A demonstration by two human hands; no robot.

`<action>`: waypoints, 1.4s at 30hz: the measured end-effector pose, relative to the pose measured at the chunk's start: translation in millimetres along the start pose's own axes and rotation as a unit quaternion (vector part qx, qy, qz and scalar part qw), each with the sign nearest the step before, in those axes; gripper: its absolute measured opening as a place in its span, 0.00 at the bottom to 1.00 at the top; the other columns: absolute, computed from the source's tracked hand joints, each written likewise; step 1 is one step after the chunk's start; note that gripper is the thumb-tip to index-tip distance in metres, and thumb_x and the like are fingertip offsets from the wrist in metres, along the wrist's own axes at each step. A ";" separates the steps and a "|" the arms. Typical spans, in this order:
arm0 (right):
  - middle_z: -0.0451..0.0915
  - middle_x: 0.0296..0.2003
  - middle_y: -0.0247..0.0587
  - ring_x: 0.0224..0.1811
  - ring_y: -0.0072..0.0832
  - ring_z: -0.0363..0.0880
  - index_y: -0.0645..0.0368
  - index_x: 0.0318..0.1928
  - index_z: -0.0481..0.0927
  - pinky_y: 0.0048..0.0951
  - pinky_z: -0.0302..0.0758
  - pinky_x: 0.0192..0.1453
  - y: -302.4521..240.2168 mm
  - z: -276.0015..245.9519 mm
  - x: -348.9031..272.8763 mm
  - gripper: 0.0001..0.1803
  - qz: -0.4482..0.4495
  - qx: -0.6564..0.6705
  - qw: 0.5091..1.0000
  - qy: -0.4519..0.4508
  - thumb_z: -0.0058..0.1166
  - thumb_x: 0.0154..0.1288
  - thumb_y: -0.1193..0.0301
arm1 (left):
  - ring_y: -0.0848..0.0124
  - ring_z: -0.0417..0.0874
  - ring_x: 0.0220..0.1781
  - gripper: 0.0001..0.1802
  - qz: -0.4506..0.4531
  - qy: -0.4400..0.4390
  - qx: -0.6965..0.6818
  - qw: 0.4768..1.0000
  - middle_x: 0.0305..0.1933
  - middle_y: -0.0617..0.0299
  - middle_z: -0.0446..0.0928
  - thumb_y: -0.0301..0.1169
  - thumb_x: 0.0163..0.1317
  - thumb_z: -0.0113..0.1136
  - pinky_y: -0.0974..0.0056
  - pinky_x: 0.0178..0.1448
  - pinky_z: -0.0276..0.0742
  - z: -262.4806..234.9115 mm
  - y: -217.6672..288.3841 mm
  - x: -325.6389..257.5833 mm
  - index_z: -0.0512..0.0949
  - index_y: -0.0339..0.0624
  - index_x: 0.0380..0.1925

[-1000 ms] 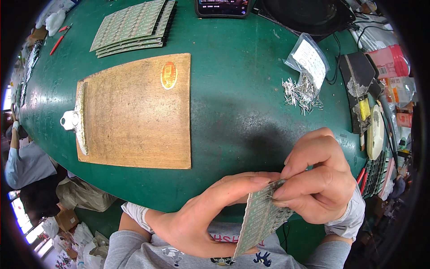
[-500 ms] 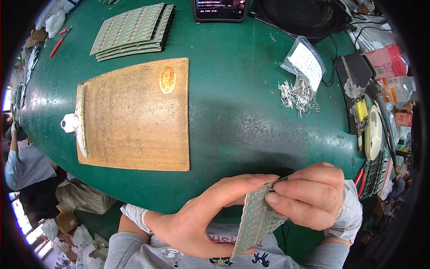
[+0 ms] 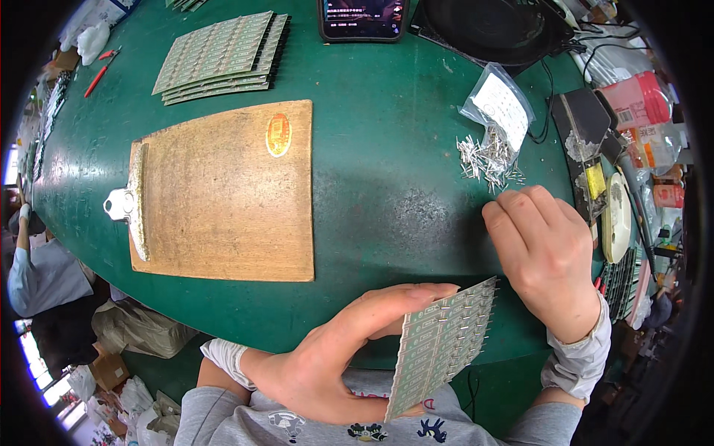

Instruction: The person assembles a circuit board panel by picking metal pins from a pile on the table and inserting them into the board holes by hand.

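Observation:
My left hand (image 3: 327,364) grips a green circuit board panel (image 3: 439,342) by its edges and holds it upright near my body. Rows of thin metal pins stick out of the panel's right-facing side. My right hand (image 3: 543,253) hovers over the table just below a pile of small metal pins (image 3: 487,160). Its fingers are curled together, and the fingertips are hidden, so anything between them does not show. The pins spill from a clear plastic bag (image 3: 502,104) with a white label.
A wooden clipboard (image 3: 230,193) lies at the left, with stacked circuit board panels (image 3: 216,56) behind it. A phone (image 3: 362,18) stands at the back beside a black round tray (image 3: 491,30). Red-handled cutters (image 3: 100,74) lie far left. Another person (image 3: 48,275) sits beyond the left edge.
My right hand has left the panel and moved forward and right, to the pin pile. The left hand still holds the panel, whose pins now show.

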State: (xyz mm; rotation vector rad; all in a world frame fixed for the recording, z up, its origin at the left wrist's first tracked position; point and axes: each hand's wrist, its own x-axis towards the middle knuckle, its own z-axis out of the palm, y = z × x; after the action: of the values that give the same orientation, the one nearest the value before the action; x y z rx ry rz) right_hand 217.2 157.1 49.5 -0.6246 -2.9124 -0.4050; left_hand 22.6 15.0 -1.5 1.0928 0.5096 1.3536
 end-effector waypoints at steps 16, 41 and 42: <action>0.78 0.30 0.43 0.30 0.38 0.80 0.65 0.33 0.78 0.33 0.77 0.32 11.2 -6.6 -1.5 0.15 0.094 0.155 0.980 0.075 0.62 0.39 0.87 | 0.41 0.63 0.72 0.62 -0.013 -0.028 0.058 0.998 0.67 0.25 0.59 0.18 0.38 0.81 0.46 0.66 0.72 -2.9 2.4 0.8 0.48 0.39 0.70; 0.77 0.33 0.43 0.32 0.40 0.80 0.63 0.36 0.79 0.33 0.77 0.35 15.8 5.5 7.1 0.11 0.147 0.245 0.954 0.087 0.61 0.51 0.85 | 0.45 0.63 0.73 0.62 -0.032 -0.024 0.046 0.998 0.69 0.27 0.56 0.18 0.41 0.80 0.48 0.68 0.68 -0.5 4.8 -0.8 0.46 0.43 0.71; 0.77 0.33 0.43 0.32 0.40 0.80 0.63 0.36 0.79 0.33 0.77 0.35 15.8 7.0 8.1 0.11 0.145 0.246 0.954 0.087 0.61 0.51 0.85 | 0.45 0.63 0.73 0.62 -0.032 -0.022 0.047 0.998 0.69 0.27 0.56 0.18 0.41 0.80 0.48 0.68 0.68 -0.1 3.9 -1.5 0.46 0.43 0.71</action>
State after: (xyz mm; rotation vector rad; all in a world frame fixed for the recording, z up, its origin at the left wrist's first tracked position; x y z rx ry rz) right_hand 215.9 176.1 47.9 -0.8564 -2.5453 0.2814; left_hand 20.2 13.1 1.4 1.1703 0.5753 1.2580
